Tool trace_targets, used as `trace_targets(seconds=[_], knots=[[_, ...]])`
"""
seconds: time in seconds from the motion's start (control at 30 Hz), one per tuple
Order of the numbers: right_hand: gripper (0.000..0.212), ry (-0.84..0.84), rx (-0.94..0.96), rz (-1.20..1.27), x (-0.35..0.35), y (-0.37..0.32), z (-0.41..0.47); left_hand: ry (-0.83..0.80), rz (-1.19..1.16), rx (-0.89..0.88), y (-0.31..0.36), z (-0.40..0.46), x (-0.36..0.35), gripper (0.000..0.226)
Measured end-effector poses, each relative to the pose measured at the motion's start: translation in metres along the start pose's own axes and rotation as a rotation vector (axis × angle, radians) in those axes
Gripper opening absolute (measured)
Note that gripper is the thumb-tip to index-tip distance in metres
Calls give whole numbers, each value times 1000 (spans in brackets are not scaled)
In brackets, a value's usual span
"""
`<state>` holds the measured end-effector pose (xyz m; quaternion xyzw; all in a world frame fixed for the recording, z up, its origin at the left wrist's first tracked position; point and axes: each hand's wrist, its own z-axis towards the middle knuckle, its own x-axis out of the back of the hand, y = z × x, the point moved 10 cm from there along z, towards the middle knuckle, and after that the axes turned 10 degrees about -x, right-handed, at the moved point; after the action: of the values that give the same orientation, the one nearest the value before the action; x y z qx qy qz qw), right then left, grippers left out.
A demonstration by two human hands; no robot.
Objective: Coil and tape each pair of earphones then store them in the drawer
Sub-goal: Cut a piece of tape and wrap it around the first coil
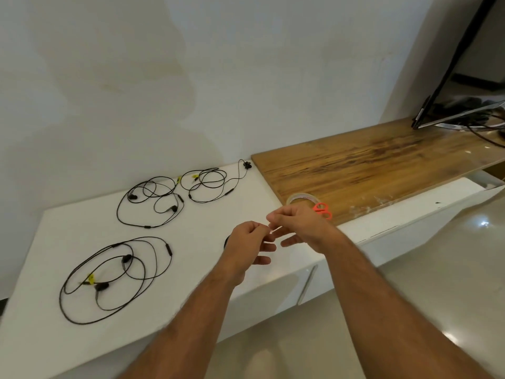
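We cannot tell what the left hand [250, 242] hides: a dark curved thing [226, 241] peeks out; the orange-handled scissors' [323, 210] blades lie behind the right hand [299, 225].

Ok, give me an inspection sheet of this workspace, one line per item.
Surface: white counter, with a wooden top raised on its right.
Job's things: three loose black earphones on the counter, uncoiled; tape roll and orange scissors on the wooden top's near edge; a dark item is mostly hidden behind the left hand.
Clutter: nothing seen.
Hands: left hand and right hand meet above the counter, fingers pinched on something small, probably a tape strip.
Cables: dark cords under the monitor, far right.
Surroundings: white wall, glossy floor, an open drawer at right.
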<state>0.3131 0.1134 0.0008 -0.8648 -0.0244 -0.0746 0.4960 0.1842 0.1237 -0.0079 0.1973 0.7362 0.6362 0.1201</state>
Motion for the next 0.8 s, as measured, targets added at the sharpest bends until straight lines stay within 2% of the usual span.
trace_targets(seconds=[0.1, 0.17, 0.47, 0.67, 0.73, 0.8], knots=[[8, 34, 40, 91, -11, -5, -2, -1, 13, 22, -4, -9, 15, 18], [5, 56, 46, 67, -17, -6, -4, 33, 9, 39, -8, -14, 27, 18], [5, 135, 97, -3, -41, -7, -6, 139, -3, 115, -34, -27, 57, 16], [11, 302, 152, -28, -16, -12, -8, 245, -6, 107, -44, -26, 77, 11], [11, 311, 140, -72, -12, -6, -5, 314, 150, 4, -36, -16, 94, 8], [12, 327, 138, -93, -9, -2, -3, 343, 423, -127, -19, -1, 105, 5]])
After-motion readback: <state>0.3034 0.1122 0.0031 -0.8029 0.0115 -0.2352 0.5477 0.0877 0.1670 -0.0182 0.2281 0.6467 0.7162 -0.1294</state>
